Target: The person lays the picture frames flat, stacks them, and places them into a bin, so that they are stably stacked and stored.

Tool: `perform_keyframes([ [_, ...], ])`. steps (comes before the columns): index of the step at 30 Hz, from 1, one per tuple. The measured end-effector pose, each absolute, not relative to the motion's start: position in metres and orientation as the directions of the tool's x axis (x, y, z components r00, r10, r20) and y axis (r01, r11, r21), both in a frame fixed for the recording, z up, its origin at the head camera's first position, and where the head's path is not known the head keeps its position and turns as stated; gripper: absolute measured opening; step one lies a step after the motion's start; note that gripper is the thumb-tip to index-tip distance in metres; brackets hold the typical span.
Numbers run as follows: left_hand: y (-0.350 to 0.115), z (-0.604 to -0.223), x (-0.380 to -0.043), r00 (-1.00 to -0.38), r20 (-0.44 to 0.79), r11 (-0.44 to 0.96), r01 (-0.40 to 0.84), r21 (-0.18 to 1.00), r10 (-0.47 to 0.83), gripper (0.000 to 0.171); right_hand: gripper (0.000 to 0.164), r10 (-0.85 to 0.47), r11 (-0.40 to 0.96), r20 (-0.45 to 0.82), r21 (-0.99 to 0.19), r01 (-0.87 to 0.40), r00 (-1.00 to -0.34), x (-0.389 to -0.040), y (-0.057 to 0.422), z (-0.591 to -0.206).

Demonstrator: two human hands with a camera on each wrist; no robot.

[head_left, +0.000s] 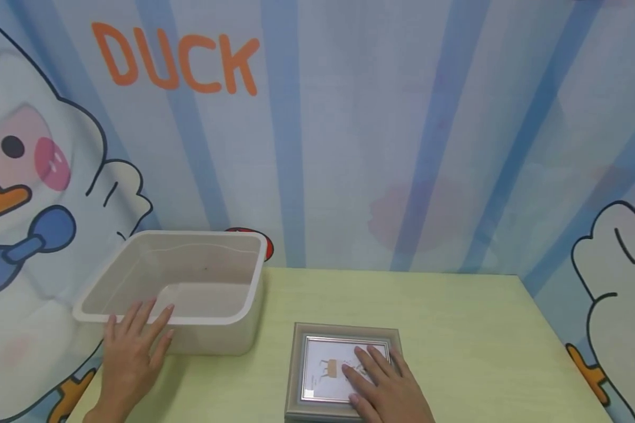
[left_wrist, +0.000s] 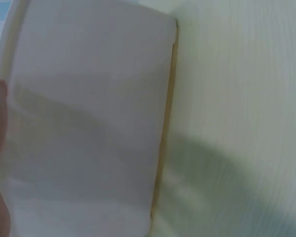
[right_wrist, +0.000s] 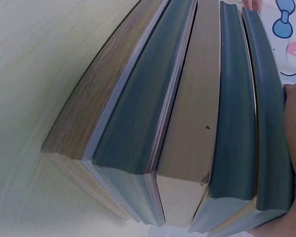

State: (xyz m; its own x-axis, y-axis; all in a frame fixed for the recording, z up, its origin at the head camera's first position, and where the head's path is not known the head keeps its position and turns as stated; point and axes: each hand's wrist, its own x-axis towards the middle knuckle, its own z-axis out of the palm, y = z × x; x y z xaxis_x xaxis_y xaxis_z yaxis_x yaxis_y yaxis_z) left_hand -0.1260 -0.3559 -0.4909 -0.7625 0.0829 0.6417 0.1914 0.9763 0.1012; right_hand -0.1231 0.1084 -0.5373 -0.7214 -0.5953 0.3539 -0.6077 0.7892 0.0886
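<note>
A white plastic bin (head_left: 211, 341) stands at the left of the table. My left hand (head_left: 129, 355) rests on its near rim, fingers stretched over the edge. In the left wrist view the bin's smooth outer wall (left_wrist: 89, 128) fills much of the picture. To the right lies a silver picture frame (head_left: 298, 370) with a small drawing behind its pane. My right hand (head_left: 388, 382) lies across that frame with spread fingers. The right wrist view shows several stacked picture frames (right_wrist: 187, 98) from the side, with blue-green, beige and wood-brown edges.
The pale yellow table (head_left: 455, 329) extends right of the frames and ends at a slanting right edge. Behind it hangs a striped blue cloth (head_left: 344, 147) with duck drawings and orange letters. The bin's visible floor is bare.
</note>
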Motion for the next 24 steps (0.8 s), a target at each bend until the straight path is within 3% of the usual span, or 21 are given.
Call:
perform_keyframes([
  [8, -0.350, -0.495, -0.126, -0.748, 0.663, 0.964, 0.200, 0.178, 0.033, 0.044, 0.046, -0.587, 0.792, 0.380, 0.088, -0.604, -0.715, -0.123, 0.109, -0.538],
  [24, -0.332, -0.496, -0.136, -0.719, 0.694, 0.947, 0.235, 0.220, 0.017, 0.038, 0.046, -0.577, 0.800, 0.375, 0.077, -0.596, -0.726, -0.123, 0.108, -0.538],
])
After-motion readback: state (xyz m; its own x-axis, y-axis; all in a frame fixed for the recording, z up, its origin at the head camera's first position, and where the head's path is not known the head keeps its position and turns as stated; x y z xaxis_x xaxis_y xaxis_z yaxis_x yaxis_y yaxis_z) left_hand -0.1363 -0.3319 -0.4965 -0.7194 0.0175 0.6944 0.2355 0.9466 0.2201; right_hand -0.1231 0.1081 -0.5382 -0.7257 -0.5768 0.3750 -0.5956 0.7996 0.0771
